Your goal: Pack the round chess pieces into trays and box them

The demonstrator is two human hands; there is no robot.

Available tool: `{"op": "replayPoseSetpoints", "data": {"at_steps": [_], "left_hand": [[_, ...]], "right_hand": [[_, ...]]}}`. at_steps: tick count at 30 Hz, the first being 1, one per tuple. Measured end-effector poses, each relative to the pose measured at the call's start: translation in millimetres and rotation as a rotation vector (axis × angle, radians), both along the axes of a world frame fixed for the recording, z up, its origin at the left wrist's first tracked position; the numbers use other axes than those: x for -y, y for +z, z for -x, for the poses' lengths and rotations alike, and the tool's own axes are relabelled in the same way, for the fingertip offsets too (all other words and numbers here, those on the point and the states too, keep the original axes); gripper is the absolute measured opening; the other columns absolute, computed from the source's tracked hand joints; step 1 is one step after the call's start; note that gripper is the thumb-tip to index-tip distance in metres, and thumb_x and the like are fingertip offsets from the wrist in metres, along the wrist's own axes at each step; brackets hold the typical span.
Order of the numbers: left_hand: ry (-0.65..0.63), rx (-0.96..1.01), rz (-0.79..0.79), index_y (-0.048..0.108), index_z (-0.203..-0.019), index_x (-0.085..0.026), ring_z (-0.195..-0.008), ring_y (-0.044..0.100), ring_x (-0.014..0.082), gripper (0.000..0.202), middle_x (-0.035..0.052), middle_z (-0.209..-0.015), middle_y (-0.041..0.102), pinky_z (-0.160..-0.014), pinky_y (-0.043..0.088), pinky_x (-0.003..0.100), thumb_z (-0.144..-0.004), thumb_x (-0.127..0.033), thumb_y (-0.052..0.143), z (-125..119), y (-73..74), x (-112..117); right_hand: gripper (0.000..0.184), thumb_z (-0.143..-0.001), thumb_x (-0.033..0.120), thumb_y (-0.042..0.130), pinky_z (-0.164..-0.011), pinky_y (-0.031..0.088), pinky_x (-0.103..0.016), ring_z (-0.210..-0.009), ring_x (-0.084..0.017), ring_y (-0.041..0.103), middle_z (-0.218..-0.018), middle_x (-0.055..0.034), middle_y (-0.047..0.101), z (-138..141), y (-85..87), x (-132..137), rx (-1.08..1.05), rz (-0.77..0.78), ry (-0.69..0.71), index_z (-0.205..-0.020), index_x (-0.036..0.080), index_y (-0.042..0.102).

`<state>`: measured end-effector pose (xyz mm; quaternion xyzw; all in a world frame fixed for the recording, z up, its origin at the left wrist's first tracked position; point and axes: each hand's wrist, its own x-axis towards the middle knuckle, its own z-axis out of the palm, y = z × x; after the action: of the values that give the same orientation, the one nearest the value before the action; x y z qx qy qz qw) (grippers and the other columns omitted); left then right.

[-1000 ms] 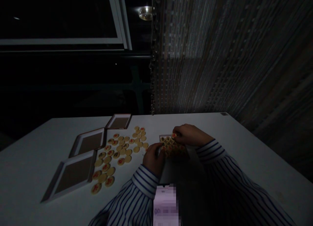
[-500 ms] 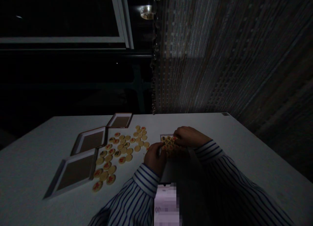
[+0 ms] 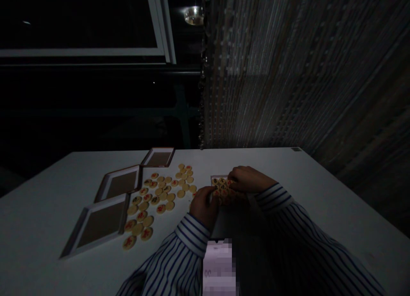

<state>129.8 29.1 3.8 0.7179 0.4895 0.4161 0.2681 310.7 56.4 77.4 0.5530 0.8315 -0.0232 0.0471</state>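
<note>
The room is dim. On the white table a small tray holds several round cream game discs with red and dark marks. My left hand curls at the tray's near left edge, fingers closed against it. My right hand rests at the tray's right side, fingers bent and pinched on a disc among those in the tray. Both arms wear blue-striped white sleeves. To the left, several more loose discs lie scattered on the table.
Three shallow square trays with dark insides lie in a diagonal row at the left: near, middle, far. A beaded curtain hangs behind the table. A dark window fills the upper left.
My right hand has slid slightly nearer and lower over the tray's discs. My left hand stays at the tray's edge. The view has shifted a little.
</note>
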Motion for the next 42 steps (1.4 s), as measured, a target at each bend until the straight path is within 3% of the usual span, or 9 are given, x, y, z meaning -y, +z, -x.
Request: {"op": "replayPoseSetpoints", "data": {"at_steps": [42], "left_hand": [[-0.004,-0.025,-0.037,0.059,-0.088,-0.014,-0.088,0.056,0.0183,0.019,0.0086,-0.091,0.061,-0.079,0.045,0.035,-0.072,-0.017,0.050,1.7,-0.5,-0.4]], "right_hand": [[0.023,-0.070,0.025,0.046,-0.060,0.036,-0.024,-0.076,-0.018,0.057,-0.087,-0.0074,0.064,2.0,4.8,4.8,0.004,0.035,-0.025,-0.084,0.020,0.064]]}}
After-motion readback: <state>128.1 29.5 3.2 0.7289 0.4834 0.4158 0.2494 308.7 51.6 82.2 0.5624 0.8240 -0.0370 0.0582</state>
